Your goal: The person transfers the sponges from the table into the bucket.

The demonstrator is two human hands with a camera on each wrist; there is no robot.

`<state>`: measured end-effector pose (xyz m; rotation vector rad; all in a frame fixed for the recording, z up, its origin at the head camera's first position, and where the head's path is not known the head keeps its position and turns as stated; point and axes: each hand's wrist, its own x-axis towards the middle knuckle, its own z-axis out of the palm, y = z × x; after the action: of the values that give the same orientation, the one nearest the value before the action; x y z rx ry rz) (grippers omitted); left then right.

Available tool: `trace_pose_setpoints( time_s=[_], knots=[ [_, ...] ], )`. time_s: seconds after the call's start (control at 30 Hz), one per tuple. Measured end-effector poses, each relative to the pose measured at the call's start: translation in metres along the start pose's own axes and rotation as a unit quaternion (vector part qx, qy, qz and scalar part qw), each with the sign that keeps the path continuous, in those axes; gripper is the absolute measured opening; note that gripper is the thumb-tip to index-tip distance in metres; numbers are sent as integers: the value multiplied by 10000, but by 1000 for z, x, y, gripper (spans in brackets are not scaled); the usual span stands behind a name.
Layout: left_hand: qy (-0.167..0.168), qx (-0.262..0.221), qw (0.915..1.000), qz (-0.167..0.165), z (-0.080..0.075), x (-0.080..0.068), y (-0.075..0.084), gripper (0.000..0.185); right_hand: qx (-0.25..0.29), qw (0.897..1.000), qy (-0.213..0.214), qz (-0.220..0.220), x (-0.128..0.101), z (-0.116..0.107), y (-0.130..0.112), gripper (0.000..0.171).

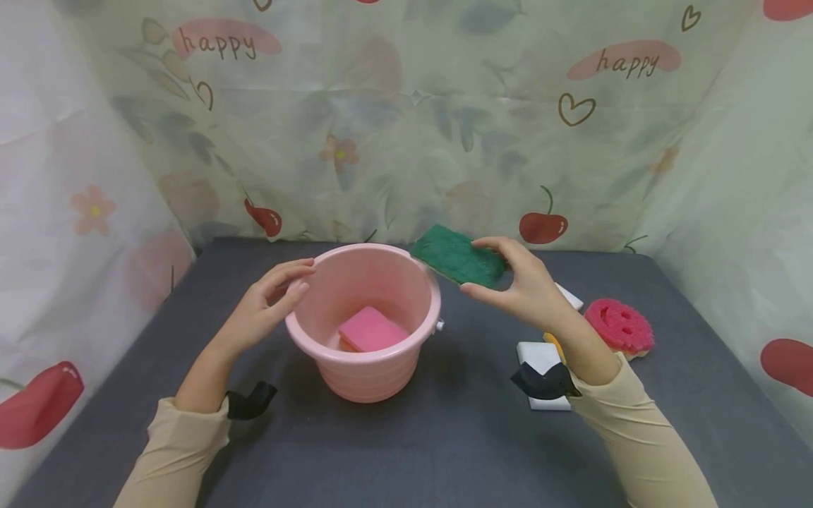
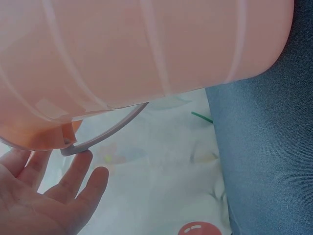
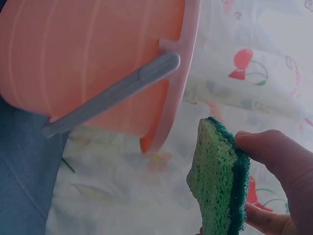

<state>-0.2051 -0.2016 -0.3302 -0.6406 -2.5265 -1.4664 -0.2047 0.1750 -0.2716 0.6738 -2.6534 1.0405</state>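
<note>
**Inspector:** Sleeves first, nearest the lens: both forearms come in from the near edge of the tabletop (image 1: 444, 451), each with a black strap at the wrist. Left hand?

**Assistant:** Left hand (image 1: 269, 300) rests at the left rim of the pink bucket (image 1: 365, 367), fingers nearly straight and relaxed, tips touching the rim. Its grip is spread, curled round nothing. I judge it is there to steady the bucket. The left wrist view shows the fingers (image 2: 73, 178) loose beside the grey handle (image 2: 105, 134), which hangs down the bucket wall.

**Inspector:** Right hand?

**Assistant:** Right hand (image 1: 527, 286) holds the green sponge (image 1: 459, 255) in the air, just above the right rim of the bucket, toward the far edge of the tabletop. Its grip pinches the sponge, thumb on one long edge, fingers on the other. The right wrist view shows it edge-on (image 3: 219, 178), dark scouring face on the thumb side. Pinched by the edges, I judge, so the free end can reach over the opening.

**Inspector:** Bucket contents?

**Assistant:** A pink sponge (image 1: 371, 330) lies on the bottom, with something orange beneath it that I cannot make out.

**Inspector:** Elsewhere?

**Assistant:** Toward the right edge, a red smiley sponge (image 1: 619, 326); near it a white block (image 1: 540, 356), partly hidden by the right forearm.
</note>
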Motion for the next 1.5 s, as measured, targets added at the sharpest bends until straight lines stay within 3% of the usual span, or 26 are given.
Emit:
trace_pose_setpoints(
  time_s=[0.73,1.5],
  knots=[
    [37,23,9999,109,0,0,0,34,197,9980,-181,-575,7,30,-30,54],
    [-17,18,10000,62,0,0,1,34,535,9953,-584,-552,17,53,-40,57]
  ],
)
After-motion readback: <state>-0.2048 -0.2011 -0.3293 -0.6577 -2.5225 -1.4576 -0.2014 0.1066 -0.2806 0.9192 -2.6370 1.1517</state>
